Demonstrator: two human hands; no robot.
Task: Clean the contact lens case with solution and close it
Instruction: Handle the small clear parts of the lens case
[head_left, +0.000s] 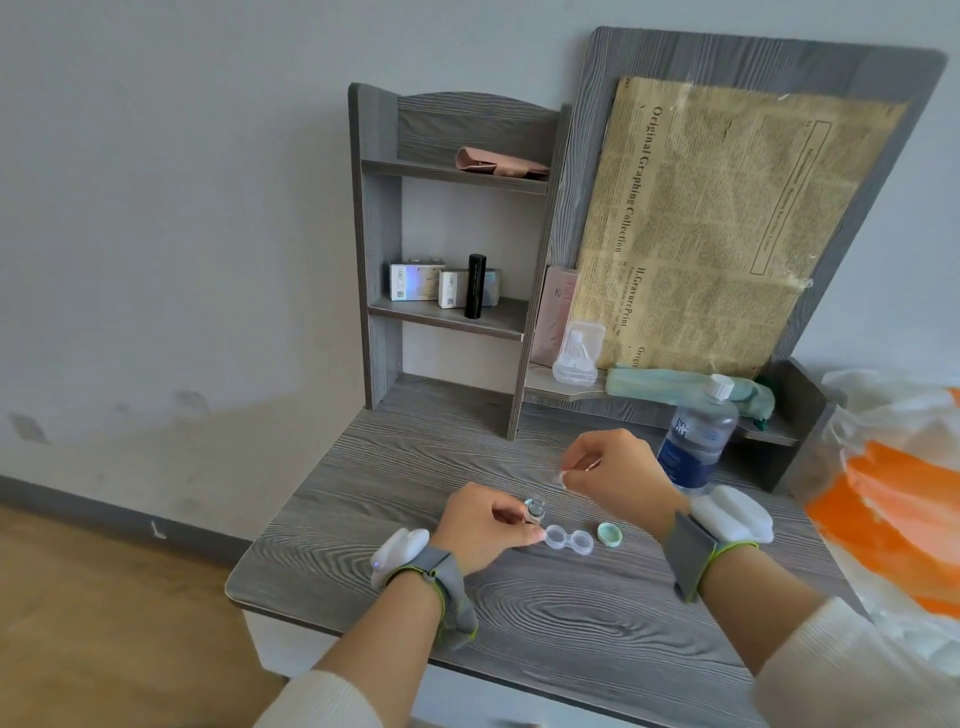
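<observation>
A grey wood-grain table (545, 623) stands against a scuffed pale wall (156, 208), with its shelf unit (441, 234) behind the contact lens case (569, 541) and wood floor (104, 623) off to the case's left. The case lies flat on the table, clear, both round wells uncapped, with a teal cap (609, 533) just right of it and the solution bottle (696, 441) behind it to the right. The left hand (483, 525) touches the case's left well with its thumb while its grip pinches a second cap (534, 510); the right hand (618, 475), behind the case, has its grip pinched nearly closed, on what I cannot tell.
</observation>
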